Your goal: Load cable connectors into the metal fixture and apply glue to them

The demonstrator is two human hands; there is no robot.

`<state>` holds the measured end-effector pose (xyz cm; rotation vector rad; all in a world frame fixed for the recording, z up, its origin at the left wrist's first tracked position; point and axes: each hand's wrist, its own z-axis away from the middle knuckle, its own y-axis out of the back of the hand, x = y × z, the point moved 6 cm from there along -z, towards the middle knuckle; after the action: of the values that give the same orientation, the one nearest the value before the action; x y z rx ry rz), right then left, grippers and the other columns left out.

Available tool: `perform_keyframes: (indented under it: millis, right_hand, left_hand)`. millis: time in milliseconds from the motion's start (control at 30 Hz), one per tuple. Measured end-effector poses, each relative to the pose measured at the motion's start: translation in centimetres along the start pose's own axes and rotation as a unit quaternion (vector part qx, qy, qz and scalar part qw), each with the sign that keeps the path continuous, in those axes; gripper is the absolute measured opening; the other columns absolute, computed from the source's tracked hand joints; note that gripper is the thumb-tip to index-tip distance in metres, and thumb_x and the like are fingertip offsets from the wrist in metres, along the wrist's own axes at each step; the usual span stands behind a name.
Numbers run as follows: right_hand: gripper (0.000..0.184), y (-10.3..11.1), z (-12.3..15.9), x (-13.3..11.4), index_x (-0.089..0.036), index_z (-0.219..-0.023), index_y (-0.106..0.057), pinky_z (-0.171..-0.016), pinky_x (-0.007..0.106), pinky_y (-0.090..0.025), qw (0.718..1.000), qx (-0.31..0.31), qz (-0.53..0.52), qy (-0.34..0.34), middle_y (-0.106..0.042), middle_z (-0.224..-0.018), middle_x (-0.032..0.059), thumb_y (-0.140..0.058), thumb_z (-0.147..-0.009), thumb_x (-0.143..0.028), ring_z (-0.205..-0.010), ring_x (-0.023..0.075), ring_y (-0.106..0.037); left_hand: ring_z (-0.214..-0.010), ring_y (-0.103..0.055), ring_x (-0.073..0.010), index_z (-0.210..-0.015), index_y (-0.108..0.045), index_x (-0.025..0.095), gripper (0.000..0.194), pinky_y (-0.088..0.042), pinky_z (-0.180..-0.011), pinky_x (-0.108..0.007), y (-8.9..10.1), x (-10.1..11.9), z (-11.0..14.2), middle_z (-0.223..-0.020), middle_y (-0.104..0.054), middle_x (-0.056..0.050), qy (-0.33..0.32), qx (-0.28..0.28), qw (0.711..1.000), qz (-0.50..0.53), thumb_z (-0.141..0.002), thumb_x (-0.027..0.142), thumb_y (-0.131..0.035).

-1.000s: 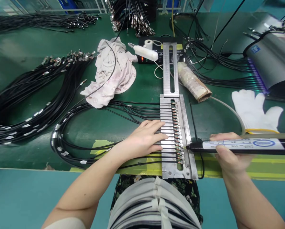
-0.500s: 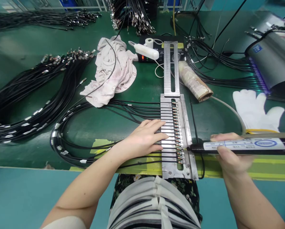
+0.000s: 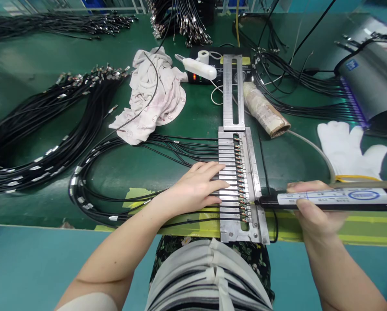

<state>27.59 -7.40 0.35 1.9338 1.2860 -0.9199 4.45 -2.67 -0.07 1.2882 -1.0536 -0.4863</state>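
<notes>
My left hand (image 3: 198,185) lies palm down with fingers apart, the fingertips resting on the left side of a slotted metal fixture (image 3: 230,231). Black cables (image 3: 180,144) run under and around this hand into the fixture, their small metal connectors (image 3: 240,172) lined up in a column. In my right hand (image 3: 319,211) is what looks like an electric screwdriver (image 3: 336,198), black with a white label. It lies level, with its thin tip at the connectors near the fixture's lower end. Whether the tip touches one cannot be made out.
A crumpled cloth (image 3: 157,97) and a thick bundle of black cables (image 3: 93,116) lie left. Behind the fixture are a black control box (image 3: 196,78) and a wrapped roll (image 3: 264,110). To the right are a white glove (image 3: 349,151) and a grey machine (image 3: 373,77).
Almost nothing differs. The view has shifted very slightly; both hands and the electric screwdriver keep their places at the fixture.
</notes>
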Motion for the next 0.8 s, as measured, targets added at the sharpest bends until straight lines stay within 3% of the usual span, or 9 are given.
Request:
perform_keyframes:
  millis: [233, 433, 633, 800]
  right_hand:
    - [0.015, 0.03, 0.1, 0.14, -0.024, -0.078, -0.07, -0.05, 0.032, -0.048, 1.0, 0.008, -0.001, 0.004, -0.068, -0.072, -0.0007, -0.067, -0.067, -0.015, -0.058, 0.018, -0.06]
    - [0.012, 0.79, 0.15, 0.2, -0.023, -0.077, -0.072, -0.047, 0.034, -0.047, 0.998, 0.065, -0.003, 0.005, -0.068, -0.072, 0.0013, -0.067, -0.066, -0.024, -0.057, 0.0204, -0.061]
    - [0.013, 0.48, 0.18, 0.91, -0.024, -0.074, -0.072, -0.053, 0.039, -0.047, 0.997, 0.005, -0.039, -0.073, -0.066, -0.065, 0.0028, -0.069, -0.063, -0.031, -0.057, 0.0228, -0.06]
    - [0.012, 0.32, 0.19, 0.43, -0.026, -0.076, -0.072, -0.055, 0.038, -0.05, 0.999, -0.016, -0.018, -0.037, -0.068, -0.069, 0.0019, -0.068, -0.065, -0.028, -0.058, 0.0211, -0.06]
  left_hand:
    - [-0.126, -0.037, -0.0307, -0.111, -0.06, 0.019, 0.031, -0.035, -0.1, -0.047, 0.01, 0.04, 0.09, -0.136, -0.042, -0.016, 0.0, -0.003, 1.0, 0.002, -0.083, 0.031, -0.062]
    - [-0.126, -0.037, -0.0303, -0.112, -0.06, 0.019, 0.031, -0.034, -0.1, -0.046, -0.05, 0.0, 0.07, -0.136, -0.042, -0.016, -0.001, -0.004, 1.0, 0.005, -0.083, 0.031, -0.062]
    - [-0.127, -0.036, -0.0305, -0.112, -0.06, 0.019, 0.034, -0.033, -0.101, -0.046, -0.15, -0.06, 0.08, -0.136, -0.042, -0.016, 0.0, -0.005, 1.0, 0.004, -0.082, 0.035, -0.062]
    - [-0.128, -0.034, -0.0313, -0.113, -0.059, 0.019, 0.046, -0.032, -0.101, -0.047, -0.13, -0.09, 0.13, -0.138, -0.04, -0.017, -0.002, -0.005, 1.0, 0.008, -0.076, 0.045, -0.067]
